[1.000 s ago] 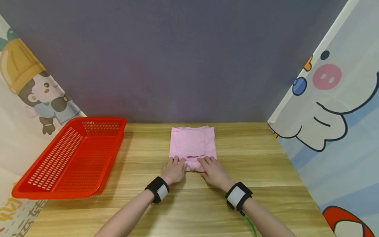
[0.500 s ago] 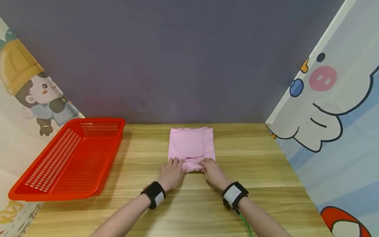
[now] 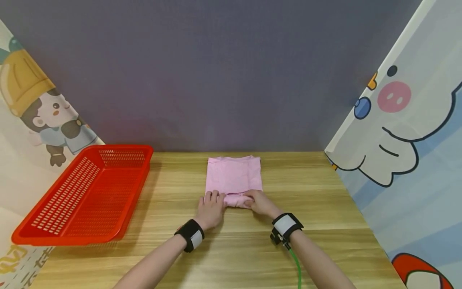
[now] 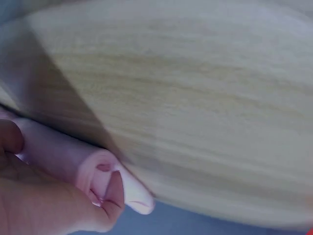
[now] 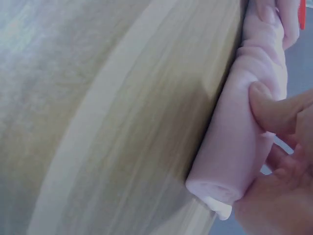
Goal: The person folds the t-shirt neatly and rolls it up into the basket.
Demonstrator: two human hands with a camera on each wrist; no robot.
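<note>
A pink cloth [image 3: 232,174] lies folded flat in the middle of the table, its near edge wound into a roll [image 3: 236,200]. My left hand [image 3: 211,210] grips the left end of that roll. In the left wrist view, the thumb and a bent finger of the left hand [image 4: 49,200] hold the spiral end of the roll [image 4: 58,149]. At the other end, my right hand [image 3: 262,204] pinches the roll. The right wrist view has the right thumb [image 5: 269,108] pressing the near side of the roll [image 5: 230,132], with fingers curled behind.
A red perforated plastic basket [image 3: 104,192] stands on the left side of the wooden table [image 3: 299,188]. A grey panel [image 3: 216,72] rises behind the table. Printed cartoon sheets flank both sides. A green cable [image 3: 296,265] runs from the right wristband.
My right hand has shifted its grip on the roll, its wrist turning slightly. The near roll looks smoother and more even. My left hand stays at its end.
</note>
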